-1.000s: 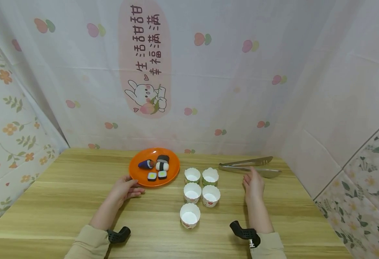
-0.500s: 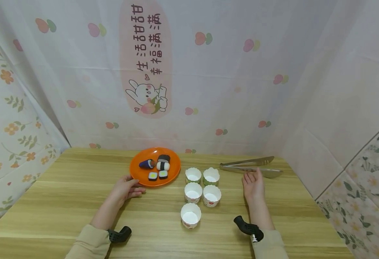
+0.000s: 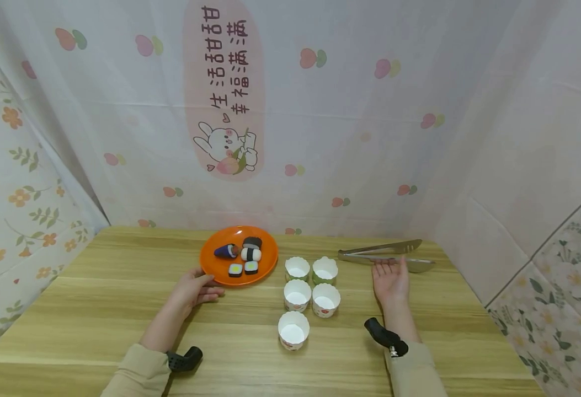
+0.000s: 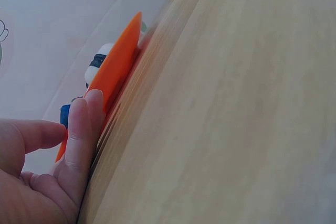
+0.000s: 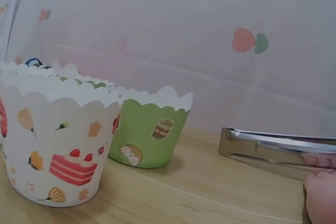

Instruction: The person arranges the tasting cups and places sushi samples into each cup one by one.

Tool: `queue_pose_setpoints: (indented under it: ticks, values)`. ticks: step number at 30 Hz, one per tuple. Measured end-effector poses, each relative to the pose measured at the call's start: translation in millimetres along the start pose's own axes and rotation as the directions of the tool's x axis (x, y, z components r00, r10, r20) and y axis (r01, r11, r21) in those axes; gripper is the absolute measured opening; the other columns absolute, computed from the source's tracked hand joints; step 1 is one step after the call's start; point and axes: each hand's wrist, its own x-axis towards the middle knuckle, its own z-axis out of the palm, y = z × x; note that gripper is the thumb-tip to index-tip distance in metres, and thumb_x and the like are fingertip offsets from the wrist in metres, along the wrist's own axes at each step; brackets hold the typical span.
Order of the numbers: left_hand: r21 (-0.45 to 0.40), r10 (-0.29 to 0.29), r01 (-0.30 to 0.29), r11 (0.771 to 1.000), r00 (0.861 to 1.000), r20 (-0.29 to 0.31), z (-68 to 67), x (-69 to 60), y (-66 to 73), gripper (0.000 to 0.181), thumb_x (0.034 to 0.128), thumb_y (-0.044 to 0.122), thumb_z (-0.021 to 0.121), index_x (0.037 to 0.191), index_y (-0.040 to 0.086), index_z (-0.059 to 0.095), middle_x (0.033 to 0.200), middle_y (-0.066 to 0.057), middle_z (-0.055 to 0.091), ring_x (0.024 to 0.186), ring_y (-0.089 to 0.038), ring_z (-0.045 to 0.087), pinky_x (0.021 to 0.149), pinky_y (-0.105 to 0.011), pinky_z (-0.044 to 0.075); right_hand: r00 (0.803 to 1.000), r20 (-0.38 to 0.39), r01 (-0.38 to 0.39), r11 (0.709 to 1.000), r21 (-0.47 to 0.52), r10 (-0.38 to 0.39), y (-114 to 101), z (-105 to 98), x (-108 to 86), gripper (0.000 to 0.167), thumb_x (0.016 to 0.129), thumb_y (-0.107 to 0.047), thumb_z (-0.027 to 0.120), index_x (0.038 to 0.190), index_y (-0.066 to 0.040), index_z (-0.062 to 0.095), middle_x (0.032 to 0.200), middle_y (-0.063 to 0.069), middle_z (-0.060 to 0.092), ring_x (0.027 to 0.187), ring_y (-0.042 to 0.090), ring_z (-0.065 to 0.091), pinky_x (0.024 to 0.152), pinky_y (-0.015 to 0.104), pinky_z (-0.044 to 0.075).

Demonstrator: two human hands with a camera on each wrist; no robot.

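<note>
The left hand (image 3: 191, 292) holds the near-left rim of an orange plate (image 3: 265, 270), its thumb over the edge. In the left wrist view the fingers (image 4: 79, 129) lie against the plate (image 4: 118, 64). On the plate are a dark cone-shaped hand roll (image 3: 226, 251), a black-banded white piece (image 3: 250, 255), a dark-topped piece (image 3: 252, 242) and two small sushi rolls (image 3: 235, 270). The right hand (image 3: 392, 284) lies palm up just in front of metal tongs (image 3: 369, 258), fingertips by the nearer arm. Only part of this hand (image 5: 321, 195) shows in the right wrist view.
Several paper baking cups stand mid-table: two green ones (image 3: 325, 270) at the back, patterned white ones (image 3: 326, 300) before them, a single cup (image 3: 293, 331) nearest. Printed cloth (image 3: 330, 138) hangs behind the wooden table (image 3: 240, 353).
The right hand has turned further palm up beside the tongs, and its wrist camera has swung upward. The left hand, plate and cups keep their places.
</note>
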Motion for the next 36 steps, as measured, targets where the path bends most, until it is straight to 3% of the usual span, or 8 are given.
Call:
queue_pose_setpoints:
  ticks: [5,11,18,24,26,29,33,36]
  values:
    - [0.006,0.005,-0.005,1.000,1.000,0.005,-0.3,-0.2,-0.6,0.047,0.1024,0.007,0.040,0.142,-0.012,0.022,0.083,-0.013,0.067,0.071,-0.020,0.069,0.065,-0.028,0.057,0.999,0.010,-0.038,0.989,0.143,0.037,-2,-4,5.3,0.036,0.099,-0.045,0.042,0.114,-0.022,0.019,0.153,-0.014,-0.011,0.139,0.000,-0.010,0.112,0.020,-0.001]
    - [0.014,0.012,-0.012,1.000,1.000,0.006,-0.9,0.4,-1.7,0.047,0.1024,0.008,0.040,0.141,-0.012,0.022,0.083,-0.014,0.068,0.071,-0.019,0.069,0.065,-0.028,0.057,0.997,0.053,-0.072,0.976,0.207,0.062,-4,-9,13.0,0.033,0.098,-0.045,0.044,0.104,-0.019,0.024,0.156,-0.012,-0.010,0.140,0.003,-0.001,0.113,0.022,0.000]
    - [0.014,0.011,-0.011,1.000,1.000,0.007,-0.7,0.4,-1.3,0.048,0.1024,0.007,0.040,0.142,-0.013,0.022,0.084,-0.014,0.068,0.071,-0.019,0.069,0.065,-0.028,0.057,0.994,0.020,-0.106,0.979,0.171,0.104,-7,-8,21.0,0.055,0.096,-0.047,0.042,0.138,-0.031,0.010,0.157,-0.012,-0.004,0.142,0.002,0.001,0.113,0.022,0.004]
    - [0.010,0.008,-0.008,1.000,1.000,0.001,1.0,1.5,-2.8,0.044,0.1019,0.006,0.040,0.139,-0.012,0.025,0.084,-0.016,0.068,0.071,-0.019,0.069,0.064,-0.028,0.057,0.993,0.010,-0.114,0.980,0.166,0.114,-8,-9,24.5,0.034,0.097,-0.046,0.043,0.111,-0.022,0.025,0.157,-0.015,-0.007,0.142,0.002,-0.002,0.113,0.022,0.002]
    - [0.009,0.008,-0.008,1.000,1.000,-0.002,1.1,1.6,-3.1,0.044,0.1018,0.006,0.041,0.139,-0.012,0.026,0.083,-0.015,0.067,0.071,-0.019,0.069,0.064,-0.028,0.057,0.993,0.013,-0.119,0.979,0.168,0.118,-8,-10,25.7,0.033,0.097,-0.045,0.043,0.112,-0.022,0.025,0.157,-0.016,-0.008,0.141,0.001,-0.003,0.113,0.023,0.001]
    - [0.012,0.007,-0.007,1.000,1.000,-0.006,0.5,2.1,-3.1,0.044,0.1020,0.006,0.040,0.139,-0.012,0.026,0.083,-0.014,0.067,0.071,-0.019,0.069,0.064,-0.028,0.057,0.992,0.017,-0.124,0.979,0.164,0.123,-8,-12,27.6,0.040,0.097,-0.045,0.043,0.125,-0.026,0.022,0.157,-0.015,-0.009,0.142,0.002,-0.004,0.113,0.023,0.001]
    - [0.009,0.011,-0.011,1.000,1.000,-0.004,-0.3,2.5,-2.7,0.045,0.1022,0.007,0.040,0.140,-0.012,0.024,0.083,-0.014,0.068,0.071,-0.020,0.069,0.064,-0.028,0.057,0.991,0.029,-0.130,0.980,0.150,0.127,-8,-12,28.8,0.065,0.097,-0.044,0.043,0.147,-0.034,0.002,0.157,-0.015,-0.011,0.142,0.003,-0.003,0.113,0.023,0.000]
    - [0.005,0.010,-0.010,1.000,1.000,-0.008,-0.2,2.2,-2.3,0.045,0.1021,0.007,0.040,0.140,-0.012,0.025,0.083,-0.014,0.068,0.071,-0.020,0.069,0.064,-0.028,0.057,0.991,0.041,-0.133,0.980,0.147,0.128,-8,-11,28.7,0.073,0.097,-0.044,0.042,0.149,-0.036,-0.008,0.156,-0.015,-0.014,0.142,0.004,-0.004,0.113,0.022,-0.001]
